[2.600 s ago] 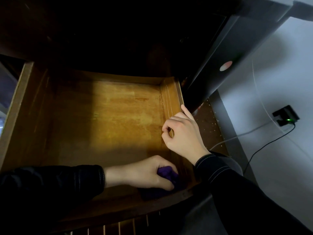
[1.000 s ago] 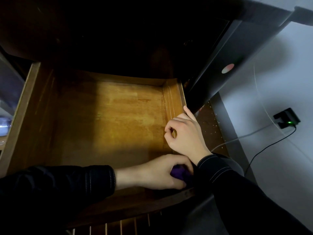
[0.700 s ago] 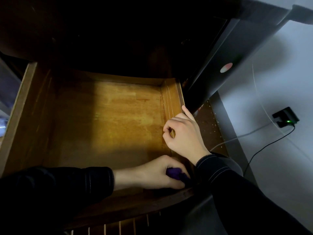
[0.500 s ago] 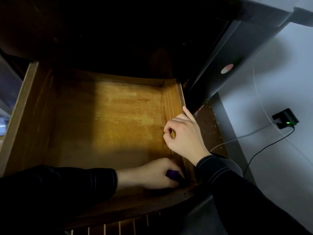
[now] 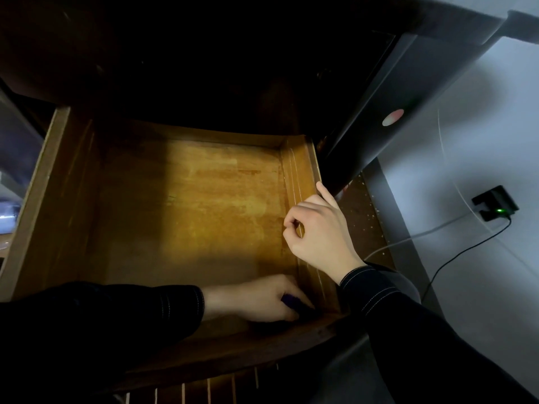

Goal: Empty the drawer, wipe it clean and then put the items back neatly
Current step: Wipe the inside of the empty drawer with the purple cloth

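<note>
The drawer (image 5: 204,217) stands pulled out from under a dark cabinet body, its back edge lost in shadow. The wooden floor shows worn, blotchy amber varnish, lit through the middle and dark along the left side and the near edge.

Left hand (image 5: 256,298): it reaches in from the left across the near part of the drawer, in a black sleeve with pale stitching at the cuff. The fingers are curled down and clenched over a purple cloth (image 5: 291,300), of which only a small dark patch shows under the knuckles. Hand and cloth sit on the drawer floor in the near right corner, close against the front board and just beside the right side wall (image 5: 300,176).

Right hand (image 5: 320,234): it rests on top of that side wall, about midway along it. The thumb and the curled fingers hook over the inner face and grasp the wall. The index finger lies straight along the top edge, pointing toward the back.

Surroundings: right of the drawer a dark panel carries a pale oval sticker (image 5: 393,117). On the pale surface beyond lies a black adapter (image 5: 494,202) with a green light. A black cable (image 5: 455,258) and a white cable (image 5: 408,240) run from it toward the drawer side
</note>
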Motion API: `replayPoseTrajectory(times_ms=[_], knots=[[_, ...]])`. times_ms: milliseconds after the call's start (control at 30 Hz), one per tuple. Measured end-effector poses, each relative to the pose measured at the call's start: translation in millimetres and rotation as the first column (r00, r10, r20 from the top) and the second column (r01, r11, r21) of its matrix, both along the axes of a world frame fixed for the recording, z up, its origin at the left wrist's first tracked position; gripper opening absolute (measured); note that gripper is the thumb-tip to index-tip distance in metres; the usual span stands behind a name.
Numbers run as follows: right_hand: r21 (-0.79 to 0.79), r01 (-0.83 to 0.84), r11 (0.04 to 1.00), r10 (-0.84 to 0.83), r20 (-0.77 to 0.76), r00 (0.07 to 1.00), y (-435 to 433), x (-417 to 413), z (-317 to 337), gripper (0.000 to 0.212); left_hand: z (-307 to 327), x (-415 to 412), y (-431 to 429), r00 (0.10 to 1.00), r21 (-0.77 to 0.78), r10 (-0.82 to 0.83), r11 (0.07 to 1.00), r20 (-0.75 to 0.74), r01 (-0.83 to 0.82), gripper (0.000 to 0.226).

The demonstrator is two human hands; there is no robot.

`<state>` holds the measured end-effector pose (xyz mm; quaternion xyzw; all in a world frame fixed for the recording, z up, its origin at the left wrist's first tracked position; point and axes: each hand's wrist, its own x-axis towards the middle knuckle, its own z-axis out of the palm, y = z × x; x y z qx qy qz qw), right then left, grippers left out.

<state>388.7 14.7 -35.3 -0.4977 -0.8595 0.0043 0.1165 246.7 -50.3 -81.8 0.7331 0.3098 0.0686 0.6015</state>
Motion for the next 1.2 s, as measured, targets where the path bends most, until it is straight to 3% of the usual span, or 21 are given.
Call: replayPoseTrajectory(times_ms=[133, 233, 300, 467, 567, 833, 1033, 1200], knots=[[0.008, -0.003, 1.0, 0.003, -0.011, 1.0, 0, 0, -1, 0.016, -5, 3, -1, 0.952, 0.177, -0.086, 0.974, -0.293, 0.142, 0.048], [0.012, -0.005, 1.0, 0.005, -0.006, 1.0, 0, 0, -1, 0.017, 2, 10, 0, 0.907, 0.266, -0.127, 0.931, -0.403, 0.248, 0.044], [0.015, -0.004, 1.0, 0.004, -0.003, 1.0, 0, 0, -1, 0.017, 6, 13, 3, 0.885, 0.22, -0.133, 0.942, -0.446, 0.253, 0.039], [0.014, 0.0, 1.0, 0.0, -0.012, 1.0, 1, 0, -1, 0.017, 16, -2, 12, 0.858, -0.107, -0.207, 0.978, -0.47, 0.178, 0.019], [0.018, -0.005, 1.0, 0.005, -0.038, 0.999, 1, 1, -1, 0.017, 12, -31, 5, 0.814, -0.148, -0.238, 0.971, -0.53, 0.187, 0.014], [0.013, -0.002, 1.0, 0.002, -0.024, 1.0, 1, 1, -2, 0.018, 9, -14, -2, 0.952, -0.079, -0.084, 0.995, -0.294, 0.063, 0.013], [0.012, 0.002, 1.0, -0.002, -0.023, 1.0, 1, 1, 0, 0.017, 14, -13, 3, 0.961, -0.03, -0.158, 0.987, -0.226, 0.155, 0.02], [0.018, -0.007, 1.0, 0.008, -0.05, 0.999, 2, 2, -2, 0.018, 27, -54, -17, 0.994, -0.038, 0.012, 0.999, 0.106, -0.008, 0.035]])
